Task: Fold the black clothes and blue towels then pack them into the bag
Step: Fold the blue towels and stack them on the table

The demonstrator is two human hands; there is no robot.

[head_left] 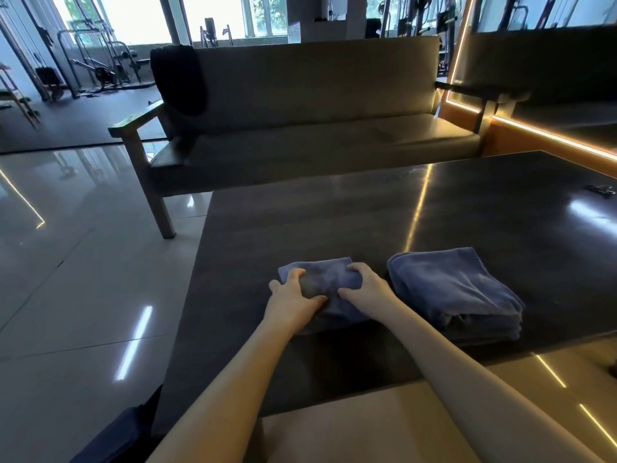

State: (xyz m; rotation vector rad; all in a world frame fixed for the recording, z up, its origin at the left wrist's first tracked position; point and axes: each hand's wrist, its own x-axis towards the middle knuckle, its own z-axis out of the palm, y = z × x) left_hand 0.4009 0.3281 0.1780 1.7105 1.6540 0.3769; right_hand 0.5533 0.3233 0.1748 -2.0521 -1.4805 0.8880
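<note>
You are working just below the centre of the frame, where the smaller blue towel (323, 279) is lying on the dark table (334, 222) near its lower-left corner. Your left hand (293, 295) is gripping the towel's left side and your right hand (364, 285) is gripping its right side, each with fingers curled over the cloth and thumb pressing on top, so both hands are clamped on the same bundle. The towel's long axis is running up and down the frame, slanting slightly, and your hands are spanning its short width. Immediately right of it, apart by a narrow strip of table, the second blue towel (450, 289) is sitting already folded into a thick stack. The dark blue bag (113, 432), if that shape in the lower-left corner is indeed the bag (it is dim and cut off), is lying down and left of your grip, past the table's left edge, so your left hand is the nearer one. The black garment (180, 78) is hanging unfolded over the sofa (317, 95) back, upper left.
</note>
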